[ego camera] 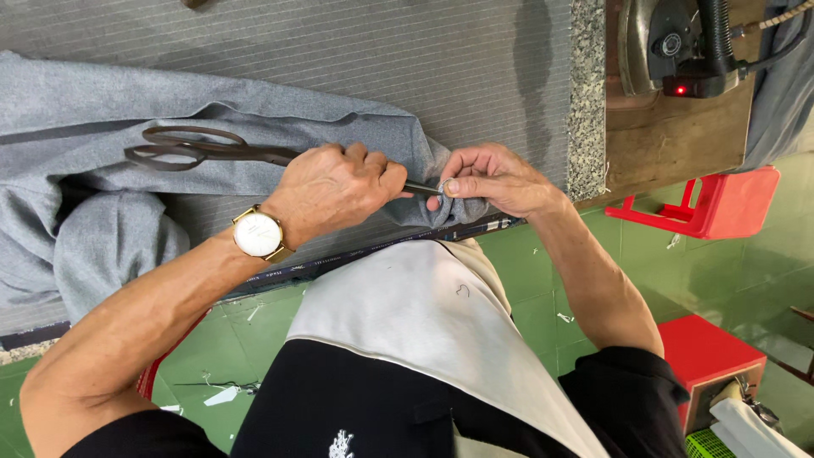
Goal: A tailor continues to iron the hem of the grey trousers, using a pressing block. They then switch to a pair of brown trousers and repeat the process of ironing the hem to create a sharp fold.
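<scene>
**Pinching grey cloth at the scissor tips**

Gripping the dark scissors [212, 149] around the blades, the left hand [331, 188] is closed tight. The right hand [496, 180] is pinched on a fold of grey fabric [254, 106] just beside the tips, at the near edge of the striped surface [381, 51]. The cloth looks soft, light and limp — best held at its edge. The scissors look heavy and stiff. No packages or labels show — only an iron [670, 42] on a wooden board and red stools [721, 203].

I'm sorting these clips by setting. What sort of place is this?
Probably a tailoring workshop: grey cloth lies on a striped worktable, large shears rest on it, and a heavy iron sits on a wooden stand.
</scene>
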